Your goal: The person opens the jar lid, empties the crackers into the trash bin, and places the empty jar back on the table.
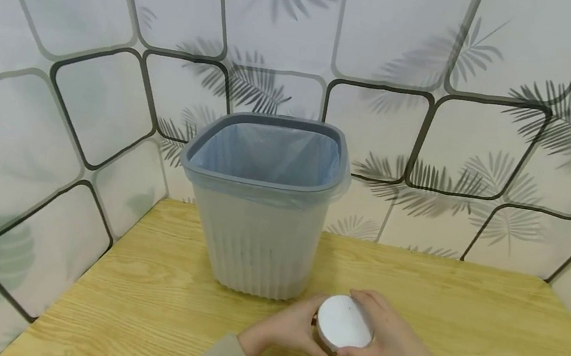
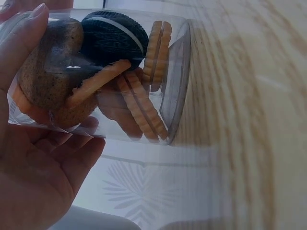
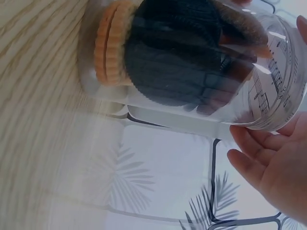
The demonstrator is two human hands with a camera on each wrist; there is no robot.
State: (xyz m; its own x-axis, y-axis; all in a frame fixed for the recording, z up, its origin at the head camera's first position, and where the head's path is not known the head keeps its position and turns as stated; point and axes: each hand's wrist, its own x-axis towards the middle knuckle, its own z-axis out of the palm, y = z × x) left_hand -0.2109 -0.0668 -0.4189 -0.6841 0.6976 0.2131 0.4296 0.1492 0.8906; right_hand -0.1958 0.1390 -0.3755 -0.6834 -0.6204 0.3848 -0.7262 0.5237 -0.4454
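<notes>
A clear jar (image 2: 180, 91) with a round white lid (image 1: 343, 322) stands upright on the wooden table. My left hand (image 1: 292, 327) grips the jar's side, thumb in front and fingers curled behind. My right hand (image 1: 396, 343) holds the lid end from the other side, thumb and fingers around its edge. Through the jar's wall show a dark sandwich cookie (image 2: 115, 38), a brown speckled biscuit (image 2: 50, 67) and several golden ridged sandwich crackers (image 2: 156, 55). In the right wrist view, the dark cookie (image 3: 172, 52) fills the jar's middle. Fingers partly hide the jar in the head view.
Behind the jar, to its left, stands a whitish ribbed bin (image 1: 257, 248) with a grey rim and a bluish liner (image 1: 278, 152). Patterned walls (image 1: 379, 118) enclose the wooden table (image 1: 465, 318) at the back and sides.
</notes>
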